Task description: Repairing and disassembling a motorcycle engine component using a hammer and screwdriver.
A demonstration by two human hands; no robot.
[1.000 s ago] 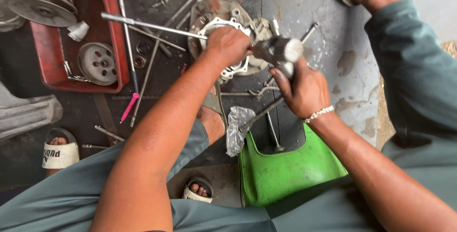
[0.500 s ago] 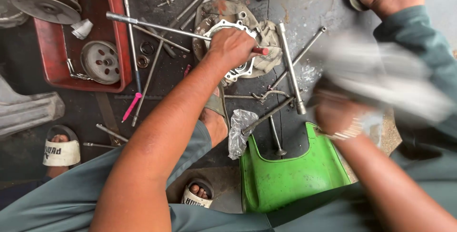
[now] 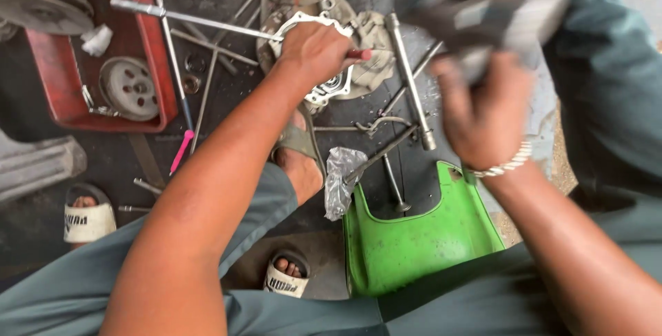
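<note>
Pressing down on the silver engine cover (image 3: pixel 324 87), your left hand (image 3: pixel 316 50) is closed around a red-handled tool (image 3: pixel 360 54). The tool's long axis runs sideways, its red end poking out of your fist toward your right hand; the working end is hidden under your palm. The cover lies flat on the floor (image 3: pixel 227 94) under that hand, over a round grey casing (image 3: pixel 303 5).

Your right hand (image 3: pixel 483 112) is raised beside it, fingers curled up around a blurred grey metal part (image 3: pixel 483 12); the blur hides how firmly you grip it and which way the part points.

Between your hands a long socket wrench (image 3: pixel 410 81) lies on the floor, its axis pointing away from you. Beyond your left hand a long steel bar (image 3: pixel 193 17) runs sideways toward a red tray (image 3: pixel 162 67) that holds a pulley disc (image 3: pixel 129 87). Under your right wrist sits a green plastic panel (image 3: pixel 420 239), with crumpled clear plastic (image 3: pixel 341 177) just beside it.
</note>
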